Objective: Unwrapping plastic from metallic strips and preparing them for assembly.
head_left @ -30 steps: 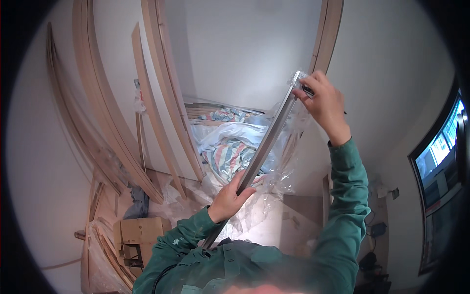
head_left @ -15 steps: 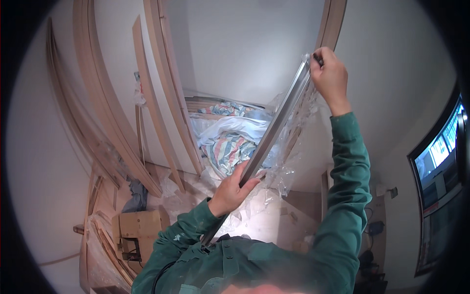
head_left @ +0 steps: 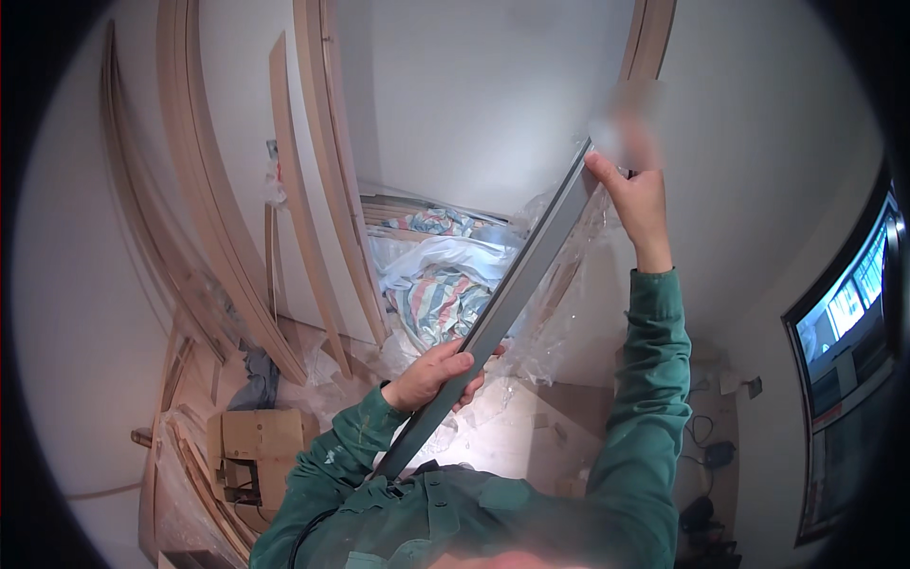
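A long dark-grey metal profile slants across the view, from beside my chest at lower left up to the doorway's right side. My left hand wraps round its lower half, thumb on the near face, fingers coming out beyond the far edge. At the upper end my right hand grips the profile, thumb pressed on its face; the other fingers are blurred. Loose clear plastic film hangs along the right side of the profile and trails downward.
Wooden trim boards lean on the left wall. Striped sheeting lies heaped ahead, near long stacked strips. A cardboard box stands at lower left. On the right are a dark-framed window and a black cable.
The profile has turned, so its broad flat face now shows. My right hand has moved lower, its thumb now on the upper end. My left hand has shifted its hold slightly.
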Available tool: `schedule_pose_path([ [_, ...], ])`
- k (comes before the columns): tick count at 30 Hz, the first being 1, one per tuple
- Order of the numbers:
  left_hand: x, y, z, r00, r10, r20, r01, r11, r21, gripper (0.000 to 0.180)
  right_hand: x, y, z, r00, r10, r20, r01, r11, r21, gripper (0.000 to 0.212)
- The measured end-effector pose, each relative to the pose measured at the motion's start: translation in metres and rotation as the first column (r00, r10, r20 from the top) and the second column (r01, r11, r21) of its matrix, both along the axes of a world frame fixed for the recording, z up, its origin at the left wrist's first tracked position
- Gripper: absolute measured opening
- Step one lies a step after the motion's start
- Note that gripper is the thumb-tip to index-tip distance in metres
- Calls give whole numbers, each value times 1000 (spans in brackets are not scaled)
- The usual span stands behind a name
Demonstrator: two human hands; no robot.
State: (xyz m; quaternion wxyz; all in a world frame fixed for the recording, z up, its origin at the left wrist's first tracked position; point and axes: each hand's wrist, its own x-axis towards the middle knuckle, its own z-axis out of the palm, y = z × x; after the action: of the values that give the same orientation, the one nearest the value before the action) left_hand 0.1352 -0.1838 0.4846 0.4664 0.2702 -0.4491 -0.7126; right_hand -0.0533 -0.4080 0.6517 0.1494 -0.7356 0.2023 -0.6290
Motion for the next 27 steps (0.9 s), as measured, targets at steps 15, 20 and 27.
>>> schedule_pose_path([
  [15, -20, 4, -10, 995, 64, 77, -62, 998, -21, 66, -34, -27, 6, 846, -531, 32, 423, 634, -647, 17],
  [20, -19, 1, -14, 996, -83, -45, 82, 996, -23, 70, -57, -60, 14, 890, -455, 22, 455, 887, -80, 24],
  [27, -24, -4, -21, 977, -167, -131, 167, 986, -12, 65, -49, -109, 51, 807, -590, -17, 588, 805, -79, 35],
])
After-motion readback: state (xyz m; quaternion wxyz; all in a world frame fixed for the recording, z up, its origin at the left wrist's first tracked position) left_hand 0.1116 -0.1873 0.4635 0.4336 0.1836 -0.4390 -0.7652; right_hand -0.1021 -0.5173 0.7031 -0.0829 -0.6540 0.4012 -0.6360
